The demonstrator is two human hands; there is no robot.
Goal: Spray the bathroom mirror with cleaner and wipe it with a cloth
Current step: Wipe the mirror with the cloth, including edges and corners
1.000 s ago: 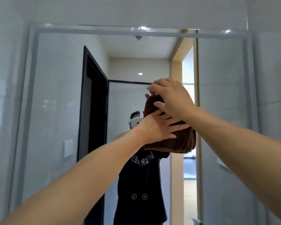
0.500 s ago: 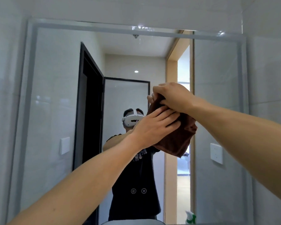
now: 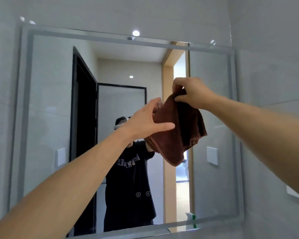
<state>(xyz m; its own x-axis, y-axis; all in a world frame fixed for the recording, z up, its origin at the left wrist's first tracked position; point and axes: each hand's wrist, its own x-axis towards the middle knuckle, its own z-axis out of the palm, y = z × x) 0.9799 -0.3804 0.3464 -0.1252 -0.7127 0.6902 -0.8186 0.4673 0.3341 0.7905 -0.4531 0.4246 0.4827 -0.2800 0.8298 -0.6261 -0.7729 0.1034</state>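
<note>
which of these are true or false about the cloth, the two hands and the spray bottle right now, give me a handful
1. The right hand pinches the top edge of the brown cloth. True.
2. The left hand holds the spray bottle. False: it touches the cloth's left side, thumb stretched across the front; the spray bottle shows at the mirror's bottom edge, in nobody's grip.
3. The cloth is white. False: it is dark brown.
4. The cloth hangs in folds below the right hand. True.
5. The mirror reflects a dark door frame. True.
</note>
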